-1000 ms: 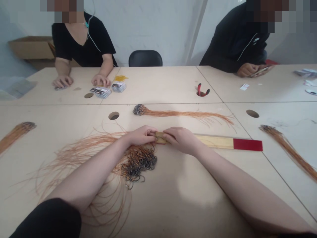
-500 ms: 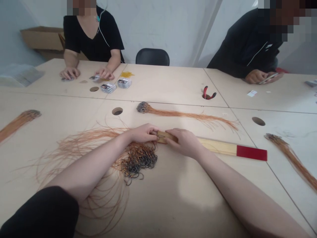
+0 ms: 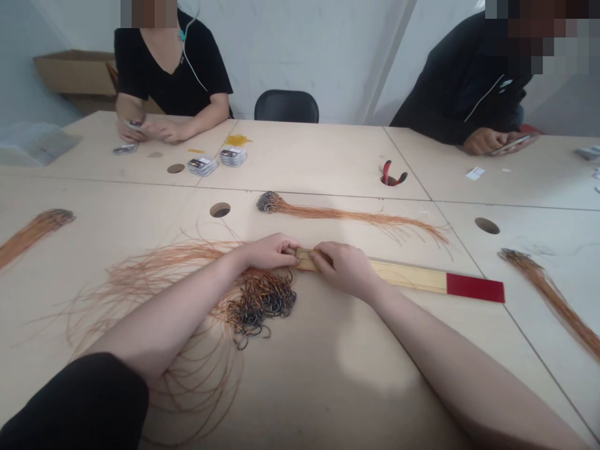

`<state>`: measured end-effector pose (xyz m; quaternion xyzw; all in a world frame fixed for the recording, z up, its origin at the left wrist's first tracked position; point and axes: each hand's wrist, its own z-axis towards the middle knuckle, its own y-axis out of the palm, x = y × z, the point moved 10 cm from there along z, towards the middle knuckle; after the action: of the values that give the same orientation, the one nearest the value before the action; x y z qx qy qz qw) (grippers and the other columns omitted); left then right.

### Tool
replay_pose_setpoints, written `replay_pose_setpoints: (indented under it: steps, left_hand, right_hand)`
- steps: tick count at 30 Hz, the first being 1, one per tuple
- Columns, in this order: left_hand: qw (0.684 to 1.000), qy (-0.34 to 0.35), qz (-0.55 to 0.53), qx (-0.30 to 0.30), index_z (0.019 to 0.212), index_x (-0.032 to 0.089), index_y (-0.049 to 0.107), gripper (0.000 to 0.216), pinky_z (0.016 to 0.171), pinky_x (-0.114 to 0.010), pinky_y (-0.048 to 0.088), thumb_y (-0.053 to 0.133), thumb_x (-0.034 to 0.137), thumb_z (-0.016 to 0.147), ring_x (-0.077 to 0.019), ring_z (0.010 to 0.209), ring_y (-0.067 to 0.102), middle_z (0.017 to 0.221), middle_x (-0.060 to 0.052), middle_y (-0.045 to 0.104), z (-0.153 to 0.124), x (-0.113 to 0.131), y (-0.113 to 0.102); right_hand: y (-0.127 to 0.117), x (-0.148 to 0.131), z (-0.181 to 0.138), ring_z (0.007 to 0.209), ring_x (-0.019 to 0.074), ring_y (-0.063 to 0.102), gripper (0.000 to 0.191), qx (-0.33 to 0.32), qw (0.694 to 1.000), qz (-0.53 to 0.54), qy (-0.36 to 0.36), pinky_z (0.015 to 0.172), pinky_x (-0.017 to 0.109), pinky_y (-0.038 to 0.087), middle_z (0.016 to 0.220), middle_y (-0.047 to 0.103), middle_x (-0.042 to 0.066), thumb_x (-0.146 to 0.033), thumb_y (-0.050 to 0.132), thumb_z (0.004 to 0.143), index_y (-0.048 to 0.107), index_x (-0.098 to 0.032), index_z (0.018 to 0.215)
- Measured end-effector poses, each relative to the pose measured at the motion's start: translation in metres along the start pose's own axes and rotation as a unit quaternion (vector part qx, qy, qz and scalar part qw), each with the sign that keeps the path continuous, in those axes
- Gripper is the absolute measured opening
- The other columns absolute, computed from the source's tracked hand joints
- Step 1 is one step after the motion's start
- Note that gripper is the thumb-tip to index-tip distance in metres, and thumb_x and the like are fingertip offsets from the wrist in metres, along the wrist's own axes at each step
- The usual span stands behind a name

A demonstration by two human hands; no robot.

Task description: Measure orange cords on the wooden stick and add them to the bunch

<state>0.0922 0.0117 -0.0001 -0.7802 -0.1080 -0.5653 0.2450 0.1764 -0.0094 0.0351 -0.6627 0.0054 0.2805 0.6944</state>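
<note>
Pressing wooden strip (image 3: pixel 407 277), hands (image 3: pixel 344 269) (palms down)

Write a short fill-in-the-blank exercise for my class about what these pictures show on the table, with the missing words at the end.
1. The left hand and right hand hold a wooden strip whose far end is painted ____.
2. The heap of dark fishing hooks lies closest to the ____ hand.
3. The red-handled pliers sit in a round ____ in the table.
4. The seated person at the far right holds a ____.

Missing words: red; left; hole; phone.
</note>
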Motion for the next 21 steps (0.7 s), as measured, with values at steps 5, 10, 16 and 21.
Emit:
replay_pose_setpoints:
  steps: [5,10,16,21]
  left_hand:
    - [1.000,-0.008,-0.016,-0.016,0.086,0.011,0.058,0.017,0.041,-0.016,0.019,0.053,0.022,0.075,-0.0040,0.044,0.030,0.054,0.005,0.040,0.0003,-0.0014,0.0026]
    - [1.000,-0.008,-0.010,-0.016,0.085,0.011,0.059,0.016,0.042,-0.016,0.023,0.054,0.022,0.075,-0.0046,0.047,0.034,0.058,0.004,0.046,0.0003,-0.0012,0.0022]
    - [0.999,-0.009,-0.026,-0.018,0.086,0.011,0.060,0.017,0.043,-0.016,0.024,0.057,0.022,0.073,-0.0043,0.045,0.037,0.057,0.004,0.051,0.0007,-0.0026,0.0035]
    - [0.999,-0.010,-0.023,-0.023,0.089,0.011,0.060,0.018,0.045,-0.016,0.027,0.055,0.022,0.074,-0.0047,0.048,0.041,0.063,0.003,0.056,0.0014,-0.0050,0.0045]
  right_hand:
    - [0.0008,0.0015,0.0009,0.069,0.0133,0.055,0.031,-0.002,1.000,-0.018,0.010,0.057,0.024,0.027,0.081,0.064,0.000,-0.039,0.032,0.093,0.056,-0.022,0.084]
    - [0.0025,0.0021,0.0006,0.068,0.0136,0.056,0.032,-0.002,0.999,-0.040,0.016,0.056,0.025,0.025,0.080,0.064,0.000,-0.039,0.029,0.094,0.055,-0.022,0.084]
    - [0.0041,0.0014,-0.0010,0.065,0.0135,0.055,0.032,0.004,0.998,-0.059,0.017,0.056,0.025,0.023,0.076,0.063,0.000,-0.039,0.029,0.094,0.053,-0.022,0.083]
    - [0.0055,0.0018,-0.0017,0.066,0.0135,0.055,0.032,0.004,0.998,-0.065,0.014,0.056,0.025,0.024,0.077,0.064,0.001,-0.039,0.028,0.095,0.054,-0.022,0.085]
